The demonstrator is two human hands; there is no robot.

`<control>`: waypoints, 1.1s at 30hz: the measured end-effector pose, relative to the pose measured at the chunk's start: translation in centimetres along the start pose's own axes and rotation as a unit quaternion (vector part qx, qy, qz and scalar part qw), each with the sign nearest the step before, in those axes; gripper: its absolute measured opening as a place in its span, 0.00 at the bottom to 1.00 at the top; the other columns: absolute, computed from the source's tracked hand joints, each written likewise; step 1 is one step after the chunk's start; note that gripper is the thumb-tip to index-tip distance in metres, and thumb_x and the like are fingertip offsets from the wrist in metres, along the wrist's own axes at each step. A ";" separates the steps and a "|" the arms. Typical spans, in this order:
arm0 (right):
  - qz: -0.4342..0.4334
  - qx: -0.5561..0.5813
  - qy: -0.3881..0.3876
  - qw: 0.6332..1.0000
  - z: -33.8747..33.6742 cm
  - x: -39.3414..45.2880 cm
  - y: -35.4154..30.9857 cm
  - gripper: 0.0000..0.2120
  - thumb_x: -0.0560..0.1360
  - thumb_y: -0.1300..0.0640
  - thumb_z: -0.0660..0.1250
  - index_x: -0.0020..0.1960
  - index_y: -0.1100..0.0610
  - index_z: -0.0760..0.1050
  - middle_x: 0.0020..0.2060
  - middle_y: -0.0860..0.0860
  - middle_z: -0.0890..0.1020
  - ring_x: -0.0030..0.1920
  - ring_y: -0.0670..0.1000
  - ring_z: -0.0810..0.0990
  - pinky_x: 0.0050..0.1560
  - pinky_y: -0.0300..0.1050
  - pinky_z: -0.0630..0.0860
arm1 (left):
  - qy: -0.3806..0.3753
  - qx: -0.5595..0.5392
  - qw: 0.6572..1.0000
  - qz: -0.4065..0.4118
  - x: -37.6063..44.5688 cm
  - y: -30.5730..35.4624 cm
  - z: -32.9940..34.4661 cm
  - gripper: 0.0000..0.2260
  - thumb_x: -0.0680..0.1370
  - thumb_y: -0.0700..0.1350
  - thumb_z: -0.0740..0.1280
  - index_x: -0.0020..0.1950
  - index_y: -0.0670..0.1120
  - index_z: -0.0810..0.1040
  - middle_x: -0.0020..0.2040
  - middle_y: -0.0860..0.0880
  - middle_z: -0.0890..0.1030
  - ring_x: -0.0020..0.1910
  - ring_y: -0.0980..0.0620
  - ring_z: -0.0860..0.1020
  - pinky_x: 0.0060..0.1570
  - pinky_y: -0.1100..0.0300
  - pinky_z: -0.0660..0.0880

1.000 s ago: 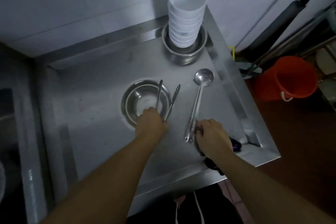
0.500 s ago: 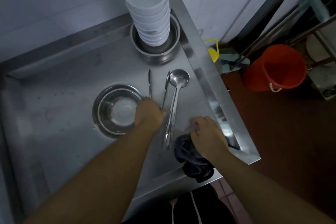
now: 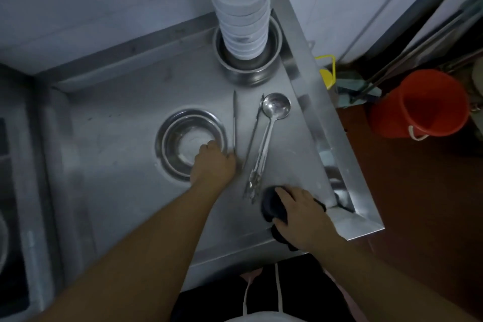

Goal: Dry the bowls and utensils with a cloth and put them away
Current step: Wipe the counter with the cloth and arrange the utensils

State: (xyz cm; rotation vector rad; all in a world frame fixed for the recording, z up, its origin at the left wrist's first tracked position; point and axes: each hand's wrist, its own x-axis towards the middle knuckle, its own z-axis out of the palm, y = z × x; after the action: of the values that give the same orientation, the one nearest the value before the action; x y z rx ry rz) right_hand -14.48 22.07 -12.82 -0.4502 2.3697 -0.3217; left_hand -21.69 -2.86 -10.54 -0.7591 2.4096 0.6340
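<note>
On the steel counter (image 3: 117,138) lies an empty steel bowl (image 3: 183,144). My left hand (image 3: 213,166) is over the bowl's right rim and grips the joined end of steel tongs (image 3: 234,120), whose two arms splay away from me. Right of the tongs lies a long steel ladle (image 3: 276,108), cup end far from me. Near the counter's front right corner, my right hand (image 3: 300,214) holds a dark cloth (image 3: 271,206) bunched against the counter, just past the ladle's handle end. A tall stack of white bowls (image 3: 239,8) stands in a steel pot (image 3: 248,73) at the back.
The counter has a raised rim (image 3: 313,123) along its right edge and a white wall behind. A red bucket (image 3: 423,104) stands on the floor to the right, with a yellow-capped container (image 3: 326,76) beside the counter. A sink basin (image 3: 10,191) lies at the far left.
My left hand shifted the tongs from over the steel bowl to its right. My right hand left the ladle's handle and now holds the dark cloth on the counter.
</note>
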 end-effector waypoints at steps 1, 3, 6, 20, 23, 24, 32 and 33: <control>-0.001 -0.010 -0.001 1.000 0.7 -0.4 0.0 0.34 0.80 0.42 0.64 0.82 0.52 0.63 0.78 0.54 0.69 0.75 0.58 0.69 0.72 0.54 0.72 | 0.004 0.003 1.000 0.000 -0.7 -1.4 -0.4 0.24 0.84 0.53 0.62 0.76 0.41 0.69 0.71 0.39 0.72 0.67 0.36 0.75 0.64 0.42 0.76; 0.006 -0.010 0.017 1.000 2.0 -1.1 -0.4 0.33 0.83 0.47 0.63 0.84 0.53 0.59 0.81 0.56 0.65 0.79 0.59 0.66 0.76 0.55 0.67 | 0.020 0.019 1.000 0.005 -2.3 -4.5 -1.1 0.22 0.84 0.51 0.62 0.76 0.42 0.70 0.72 0.40 0.72 0.68 0.37 0.75 0.64 0.42 0.76; 0.019 0.019 0.043 0.999 3.8 -2.0 -1.2 0.30 0.85 0.51 0.62 0.84 0.56 0.58 0.83 0.58 0.61 0.81 0.61 0.63 0.80 0.55 0.61 | 0.041 0.043 0.998 0.012 -4.4 -9.4 -1.4 0.20 0.84 0.49 0.63 0.74 0.43 0.72 0.71 0.41 0.74 0.69 0.37 0.74 0.64 0.41 0.75; -0.137 -0.012 0.067 0.988 14.7 -2.4 -19.2 0.27 0.82 0.49 0.68 0.79 0.54 0.71 0.80 0.54 0.69 0.80 0.61 0.66 0.77 0.62 0.68 | 0.078 0.009 0.995 0.068 -7.6 -28.0 -3.7 0.17 0.85 0.51 0.62 0.70 0.43 0.76 0.65 0.42 0.79 0.63 0.40 0.77 0.63 0.45 0.75; -0.156 -0.030 0.081 0.984 15.7 -1.7 -21.0 0.24 0.83 0.46 0.63 0.76 0.52 0.75 0.79 0.52 0.71 0.80 0.58 0.67 0.77 0.62 0.67 | 0.083 0.003 0.992 0.091 -7.5 -30.5 -4.0 0.15 0.85 0.49 0.63 0.67 0.42 0.78 0.62 0.42 0.79 0.60 0.41 0.77 0.61 0.45 0.75; -0.166 -0.051 0.090 0.981 15.6 -1.4 -20.8 0.23 0.83 0.46 0.62 0.74 0.53 0.77 0.78 0.52 0.72 0.79 0.58 0.69 0.76 0.63 0.68 | 0.085 0.000 0.992 0.092 -7.5 -31.1 -4.1 0.15 0.85 0.49 0.63 0.66 0.42 0.78 0.62 0.42 0.79 0.59 0.41 0.77 0.60 0.46 0.75; 0.105 0.069 0.228 0.966 12.4 6.9 -22.6 0.27 0.85 0.51 0.62 0.82 0.58 0.63 0.83 0.58 0.61 0.84 0.62 0.56 0.84 0.61 0.51 | 0.097 -0.020 0.988 0.117 -7.0 -33.8 -4.2 0.13 0.85 0.51 0.63 0.64 0.44 0.77 0.59 0.45 0.79 0.56 0.45 0.78 0.55 0.50 0.75; 0.134 0.100 0.237 0.957 12.1 8.2 -23.7 0.28 0.85 0.50 0.60 0.83 0.55 0.60 0.84 0.56 0.59 0.84 0.60 0.52 0.84 0.59 0.47 | 0.102 -0.024 0.987 0.122 -7.0 -34.1 -4.3 0.13 0.85 0.51 0.62 0.64 0.44 0.77 0.59 0.46 0.79 0.56 0.45 0.78 0.54 0.50 0.75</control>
State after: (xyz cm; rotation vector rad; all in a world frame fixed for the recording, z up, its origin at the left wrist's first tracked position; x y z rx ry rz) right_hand -6.49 -4.05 -18.26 0.0577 2.7792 -0.5893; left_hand 3.07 -27.58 -12.29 -0.5744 2.7115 0.7439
